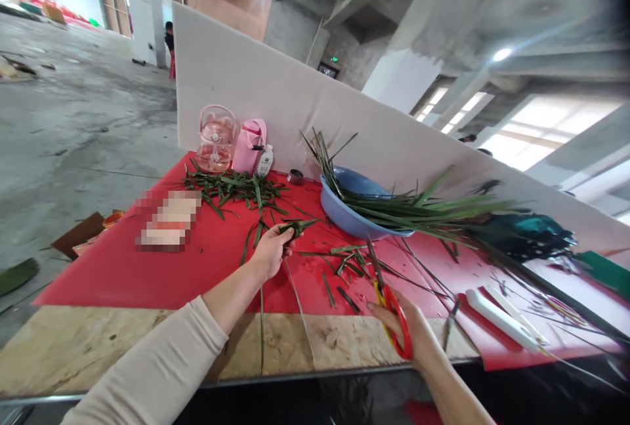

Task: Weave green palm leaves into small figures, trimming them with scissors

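Note:
My left hand [273, 251] is closed around a small bundle of folded green leaf strips [298, 227], its pointed end sticking out to the right. Long thin strands hang from that hand past the table's front edge. In my right hand [413, 330] is a pair of scissors [391, 313] with red and yellow handles; the dark blades point up and away. Below the blades lie cut leaf pieces [349, 264] on the red table cover [147, 281]. The scissors and the bundle are apart.
A blue basin [339, 205] holds long green leaves [423, 208]. Behind my left hand lies a pile of leaf strips [236, 189], near a clear jug [215, 140], a pink bag [249, 146] and a white bottle [266, 161]. A knife [450, 323] and a white tool [499, 320] lie rightward. A white panel [246, 77] stands behind.

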A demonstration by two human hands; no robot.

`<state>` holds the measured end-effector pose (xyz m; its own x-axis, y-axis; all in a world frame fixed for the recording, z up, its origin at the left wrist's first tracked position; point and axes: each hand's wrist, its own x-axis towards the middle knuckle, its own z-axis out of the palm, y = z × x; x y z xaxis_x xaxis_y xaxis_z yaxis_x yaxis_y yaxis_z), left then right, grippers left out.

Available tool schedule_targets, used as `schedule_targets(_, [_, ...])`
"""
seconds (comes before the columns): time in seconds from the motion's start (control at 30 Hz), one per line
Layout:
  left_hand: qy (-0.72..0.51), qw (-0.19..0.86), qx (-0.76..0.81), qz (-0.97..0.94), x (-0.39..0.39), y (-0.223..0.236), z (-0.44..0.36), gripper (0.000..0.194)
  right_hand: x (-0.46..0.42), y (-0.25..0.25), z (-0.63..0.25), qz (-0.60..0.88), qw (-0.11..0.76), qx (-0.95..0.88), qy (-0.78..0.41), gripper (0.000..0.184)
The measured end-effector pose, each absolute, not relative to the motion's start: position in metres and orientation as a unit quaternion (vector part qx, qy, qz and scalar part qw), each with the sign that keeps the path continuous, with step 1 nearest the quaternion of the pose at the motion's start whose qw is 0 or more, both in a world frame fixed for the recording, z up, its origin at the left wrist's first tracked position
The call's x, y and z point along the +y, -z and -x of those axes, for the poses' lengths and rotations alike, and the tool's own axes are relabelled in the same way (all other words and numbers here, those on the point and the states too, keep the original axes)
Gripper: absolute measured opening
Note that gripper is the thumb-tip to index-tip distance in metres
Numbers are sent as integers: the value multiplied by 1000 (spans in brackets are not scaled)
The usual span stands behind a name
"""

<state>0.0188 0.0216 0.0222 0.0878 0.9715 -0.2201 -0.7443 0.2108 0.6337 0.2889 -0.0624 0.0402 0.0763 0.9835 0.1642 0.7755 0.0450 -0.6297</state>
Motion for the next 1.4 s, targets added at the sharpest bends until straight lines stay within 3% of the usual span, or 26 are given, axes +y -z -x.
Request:
schedule_targets(0.1, [-610,726,280,-151,21,-23,-20,18,-71,-37,-259,613,315,-680,-253,44])
schedule_targets(0.27, [-612,747,235,-109,19,-23,-24,19,-52,-31,-216,549,307,-732,-261,53])
schedule_targets(0.47, [-592,756,253,-120,16,-20,-28,20,-40,-43,-184,554,281,-738,-264,38])
schedule_targets(0.8, [-606,734,279,-129,18,-17,-30,22,-38,-37,-178,592,310,-700,-252,30])
schedule_targets(1.0, [-623,628,330,-331,14,-19,-31,19,-15,-17,-253,726,185,-659,-67,41])
schedule_targets(1.2, [-570,531,397,-485,11,-21,-29,14,-11,-39,-277,731,2,-682,-11,41])
schedule_targets(1.3, [-527,469,411,-577,7,-26,-29,13,-2,-60,-244,647,127,-751,-46,51])
schedule_targets(1.33, [-513,446,407,-610,5,-27,-30,13,4,-65,-231,596,178,-776,-103,55])
schedule_targets(1.4, [-489,415,400,-654,2,-28,-31,15,19,-69,-208,490,190,-812,-253,51])
